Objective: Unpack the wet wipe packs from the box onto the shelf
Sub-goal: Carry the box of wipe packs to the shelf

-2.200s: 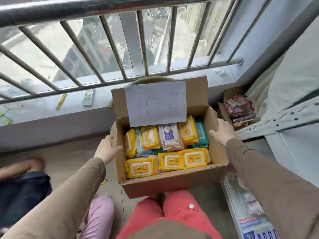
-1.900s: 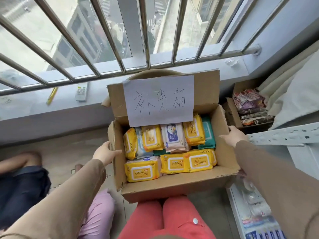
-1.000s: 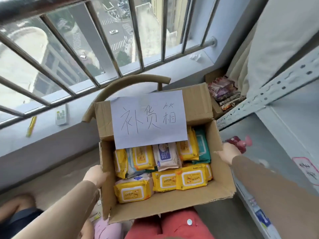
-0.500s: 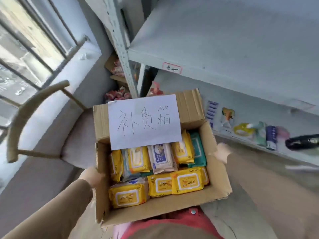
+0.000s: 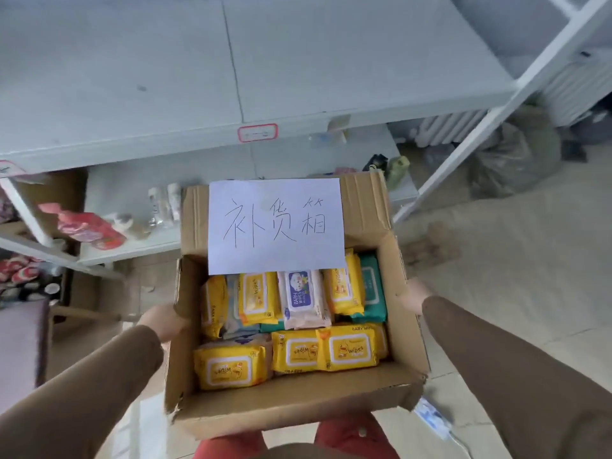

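Observation:
I hold an open cardboard box (image 5: 291,405) in front of me, a white handwritten paper sign (image 5: 275,223) taped to its back flap. Inside lie several wet wipe packs: yellow ones (image 5: 231,366), a white one (image 5: 299,296) and a teal one (image 5: 372,286). My left hand (image 5: 162,321) grips the box's left wall and my right hand (image 5: 412,294) grips its right wall; most of each hand's fingers are hidden behind the cardboard. A pale grey metal shelf (image 5: 198,77) stands straight ahead, its top board bare, with a red-bordered label (image 5: 257,132) on its front edge.
The lower shelf board (image 5: 132,193) carries small items, among them a red pouch (image 5: 87,226) at the left and green and black things (image 5: 387,164) at the right. A white slanted shelf post (image 5: 480,127) stands right, a dark bag (image 5: 513,157) behind it. Tiled floor lies right.
I have turned right from the barred window with the box still in both hands; the shelf now fills the view ahead. The packs have not shifted.

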The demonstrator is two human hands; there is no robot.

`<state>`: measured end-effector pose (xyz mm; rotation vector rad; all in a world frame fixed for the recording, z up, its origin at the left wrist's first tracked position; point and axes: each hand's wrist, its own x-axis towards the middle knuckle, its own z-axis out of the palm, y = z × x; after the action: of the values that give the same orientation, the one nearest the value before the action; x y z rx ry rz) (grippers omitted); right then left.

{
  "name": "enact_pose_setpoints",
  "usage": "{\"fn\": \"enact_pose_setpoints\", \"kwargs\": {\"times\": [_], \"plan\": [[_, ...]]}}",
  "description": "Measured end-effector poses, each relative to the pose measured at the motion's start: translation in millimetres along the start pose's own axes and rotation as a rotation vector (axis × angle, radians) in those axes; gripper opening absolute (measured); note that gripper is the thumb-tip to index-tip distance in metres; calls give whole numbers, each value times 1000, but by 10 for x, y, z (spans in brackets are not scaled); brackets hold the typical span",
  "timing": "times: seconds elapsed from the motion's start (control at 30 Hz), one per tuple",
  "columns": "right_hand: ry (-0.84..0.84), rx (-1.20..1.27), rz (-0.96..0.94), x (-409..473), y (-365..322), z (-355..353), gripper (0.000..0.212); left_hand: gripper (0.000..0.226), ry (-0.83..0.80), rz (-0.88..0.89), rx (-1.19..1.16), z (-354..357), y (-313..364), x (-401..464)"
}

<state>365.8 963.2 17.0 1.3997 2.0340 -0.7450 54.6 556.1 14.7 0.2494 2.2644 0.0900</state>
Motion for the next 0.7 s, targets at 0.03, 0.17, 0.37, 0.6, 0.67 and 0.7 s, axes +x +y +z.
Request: {"fn": "enact_pose_setpoints", "kwargs": {"times": [0.03,0.17,0.37,0.6,0.67,0.7], "plan": [[-6,1,20,84,237,-122,34,11,0,6,2,97,255,58],[5,-25,43,415,1059,-676,30,12,-9,51,-29,419,1299,181],[38,-32,116,980,1853,-1346,36,18,-42,116,62,752,2521,449],[73,-11,198,1613,2398,-1923,34,25,-51,158,81,979,3635,878],[62,-1,195,1841,2522,-2050,36,23,-46,147,72,1056,3896,982],[56,1,194,1960,2575,-2107,36,21,-46,146,73,1105,4013,1030]]}}
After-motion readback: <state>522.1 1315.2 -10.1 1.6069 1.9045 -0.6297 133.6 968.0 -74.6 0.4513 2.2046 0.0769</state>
